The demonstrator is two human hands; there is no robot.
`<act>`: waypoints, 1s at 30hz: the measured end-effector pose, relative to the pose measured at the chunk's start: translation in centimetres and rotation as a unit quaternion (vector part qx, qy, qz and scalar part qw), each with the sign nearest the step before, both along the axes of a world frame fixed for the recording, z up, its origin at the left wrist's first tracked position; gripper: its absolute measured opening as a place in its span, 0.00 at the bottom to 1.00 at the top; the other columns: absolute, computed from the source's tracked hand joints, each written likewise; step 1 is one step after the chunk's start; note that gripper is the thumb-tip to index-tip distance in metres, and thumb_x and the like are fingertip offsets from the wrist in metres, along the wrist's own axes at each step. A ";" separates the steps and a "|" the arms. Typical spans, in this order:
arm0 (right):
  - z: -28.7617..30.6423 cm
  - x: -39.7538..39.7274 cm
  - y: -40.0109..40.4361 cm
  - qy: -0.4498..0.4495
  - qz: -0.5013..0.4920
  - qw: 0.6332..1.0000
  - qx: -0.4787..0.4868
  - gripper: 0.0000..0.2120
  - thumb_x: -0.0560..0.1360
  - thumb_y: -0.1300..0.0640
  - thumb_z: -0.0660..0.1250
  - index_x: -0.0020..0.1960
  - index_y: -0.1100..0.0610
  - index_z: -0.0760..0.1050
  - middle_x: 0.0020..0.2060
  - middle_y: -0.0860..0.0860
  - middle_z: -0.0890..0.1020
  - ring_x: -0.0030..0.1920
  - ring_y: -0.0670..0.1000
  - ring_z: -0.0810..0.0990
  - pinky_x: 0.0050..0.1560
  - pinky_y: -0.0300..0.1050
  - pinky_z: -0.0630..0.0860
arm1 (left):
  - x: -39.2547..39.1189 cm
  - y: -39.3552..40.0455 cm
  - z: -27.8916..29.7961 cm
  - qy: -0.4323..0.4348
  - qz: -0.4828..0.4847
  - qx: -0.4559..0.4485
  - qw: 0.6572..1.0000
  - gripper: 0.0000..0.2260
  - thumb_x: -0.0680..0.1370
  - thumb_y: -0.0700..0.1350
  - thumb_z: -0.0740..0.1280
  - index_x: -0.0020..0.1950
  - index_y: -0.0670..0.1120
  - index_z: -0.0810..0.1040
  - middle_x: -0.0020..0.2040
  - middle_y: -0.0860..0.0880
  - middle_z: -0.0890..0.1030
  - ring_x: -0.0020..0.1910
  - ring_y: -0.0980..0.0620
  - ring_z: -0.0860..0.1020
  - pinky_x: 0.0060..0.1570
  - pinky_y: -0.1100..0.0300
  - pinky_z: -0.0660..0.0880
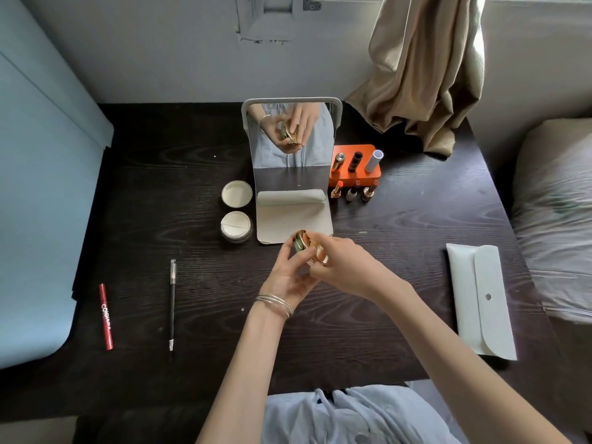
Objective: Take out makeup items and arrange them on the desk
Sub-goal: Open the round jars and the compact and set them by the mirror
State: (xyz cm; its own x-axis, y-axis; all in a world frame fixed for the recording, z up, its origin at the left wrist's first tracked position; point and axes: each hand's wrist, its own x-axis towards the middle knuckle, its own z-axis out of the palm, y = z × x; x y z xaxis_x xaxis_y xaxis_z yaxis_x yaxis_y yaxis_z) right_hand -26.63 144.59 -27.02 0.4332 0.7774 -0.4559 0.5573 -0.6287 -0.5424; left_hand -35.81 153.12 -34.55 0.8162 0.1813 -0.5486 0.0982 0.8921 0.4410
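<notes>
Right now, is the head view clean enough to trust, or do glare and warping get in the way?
Head view: daylight from the window behind the curtain blows out the top right; wide-angle warping bends the desk edges; the gold compact between left hand and right hand is slightly blurred; the mirror reflects them clearly.

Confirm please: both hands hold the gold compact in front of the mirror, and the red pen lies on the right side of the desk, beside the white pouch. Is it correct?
Not quite. The head view shows the red pen on the left side of the desk, far from the white pouch. Both hands do hold the gold compact in front of the mirror.
</notes>
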 end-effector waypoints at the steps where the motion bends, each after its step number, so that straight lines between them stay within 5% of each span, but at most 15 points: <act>1: 0.0 0.0 -0.2 -0.002 0.005 1.000 0.006 0.22 0.74 0.52 0.62 0.68 0.49 0.66 0.51 0.52 0.79 0.51 0.56 0.78 0.53 0.53 0.75 | 0.0 0.1 0.0 0.001 0.004 0.002 1.000 0.27 0.70 0.38 0.72 0.67 0.47 0.69 0.55 0.43 0.79 0.49 0.49 0.81 0.45 0.58 0.80; 9: 0.3 1.0 -0.2 0.020 0.034 0.999 -0.020 0.15 0.78 0.50 0.56 0.63 0.53 0.69 0.42 0.54 0.79 0.40 0.55 0.77 0.40 0.49 0.73 | -0.2 -0.2 0.9 -0.004 0.004 -0.009 1.000 0.21 0.71 0.48 0.69 0.63 0.47 0.71 0.57 0.42 0.78 0.48 0.46 0.83 0.53 0.44 0.78; 13: 0.8 1.6 0.3 0.052 0.049 0.997 -0.043 0.24 0.78 0.53 0.59 0.73 0.52 0.61 0.41 0.50 0.77 0.37 0.48 0.73 0.37 0.41 0.70 | -0.5 -0.3 1.4 0.008 0.010 -0.007 1.000 0.22 0.71 0.44 0.69 0.64 0.48 0.70 0.58 0.42 0.77 0.46 0.44 0.83 0.50 0.42 0.79; 17: 0.7 1.5 0.4 0.064 0.017 0.998 -0.016 0.29 0.74 0.53 0.65 0.73 0.52 0.62 0.53 0.52 0.79 0.43 0.48 0.76 0.45 0.41 0.74 | -0.7 -0.3 2.3 0.017 0.025 -0.002 1.000 0.20 0.69 0.42 0.70 0.60 0.48 0.71 0.58 0.42 0.77 0.43 0.45 0.83 0.49 0.41 0.78; 20: 1.1 0.8 0.6 0.076 -0.005 0.997 0.015 0.29 0.72 0.54 0.67 0.72 0.52 0.65 0.51 0.53 0.79 0.42 0.48 0.77 0.43 0.40 0.76 | -0.8 -0.3 2.6 0.033 0.042 -0.005 0.999 0.22 0.67 0.42 0.70 0.60 0.48 0.71 0.59 0.42 0.77 0.44 0.45 0.83 0.45 0.44 0.80; 26: 0.8 -1.5 1.3 -0.076 0.078 0.992 -0.056 0.20 0.76 0.60 0.57 0.67 0.61 0.63 0.50 0.61 0.79 0.49 0.63 0.79 0.42 0.49 0.69 | -0.9 -0.7 2.1 0.048 0.058 -0.036 0.997 0.19 0.71 0.43 0.68 0.60 0.49 0.71 0.54 0.44 0.79 0.49 0.47 0.80 0.36 0.51 0.81; 30: 0.2 -1.7 1.2 -0.080 0.092 0.992 -0.027 0.16 0.77 0.60 0.56 0.64 0.62 0.63 0.50 0.60 0.80 0.46 0.63 0.79 0.41 0.50 0.69 | -0.9 -0.6 2.0 0.049 0.057 -0.044 0.996 0.18 0.70 0.45 0.68 0.59 0.48 0.73 0.52 0.45 0.80 0.49 0.48 0.79 0.37 0.53 0.81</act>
State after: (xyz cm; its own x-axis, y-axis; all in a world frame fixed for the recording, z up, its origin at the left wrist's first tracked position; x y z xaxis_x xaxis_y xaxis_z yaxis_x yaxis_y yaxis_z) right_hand -28.33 145.74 -26.80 0.3562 0.8267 -0.4356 0.7416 -0.5337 -0.4064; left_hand -36.71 152.50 -32.57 0.7351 0.2171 -0.6423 0.0324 0.9350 0.3531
